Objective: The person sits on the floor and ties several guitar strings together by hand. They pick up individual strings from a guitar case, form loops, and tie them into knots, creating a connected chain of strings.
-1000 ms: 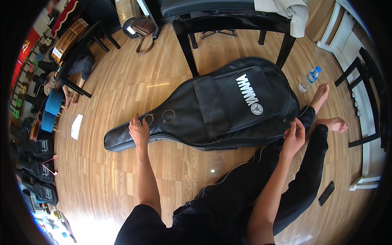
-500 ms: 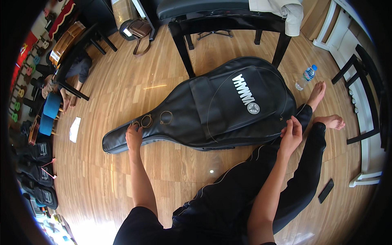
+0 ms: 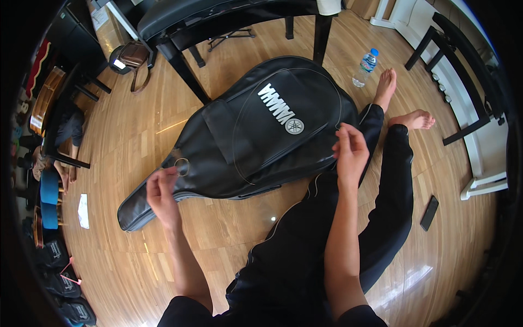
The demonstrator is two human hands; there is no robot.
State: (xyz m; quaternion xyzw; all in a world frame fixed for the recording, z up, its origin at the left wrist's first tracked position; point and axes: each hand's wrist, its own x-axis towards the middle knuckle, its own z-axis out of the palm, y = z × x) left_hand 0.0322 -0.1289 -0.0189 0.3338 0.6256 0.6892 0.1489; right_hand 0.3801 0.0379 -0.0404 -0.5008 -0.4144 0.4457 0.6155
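A black guitar bag (image 3: 218, 163) lies across the floor in front of me, neck end to the left. A thin, wiry string (image 3: 235, 143) loops over its body. My right hand (image 3: 351, 155) is above the bag's right edge, thumb and fingers pinched where the string's end meets the fingertips. Over the neck, my left hand (image 3: 162, 199) has its fingers drawn together, slightly blurred. What they hold, if anything, cannot be made out. Just beyond those fingertips is a small coiled string (image 3: 182, 167) on the bag.
A black bench (image 3: 218, 35) stands behind the bag. A water bottle (image 3: 365, 68) is near my feet, a phone (image 3: 429, 213) right of my legs. A black chair (image 3: 474, 82) stands at right. Brown bag (image 3: 133, 55), paper (image 3: 83, 211) and another person's legs (image 3: 71, 136) are leftward.
The view has turned, moving the scene leftward. My left hand has come back slightly from the neck. Two of the coils seen earlier no longer show. My right hand is now at the string's end.
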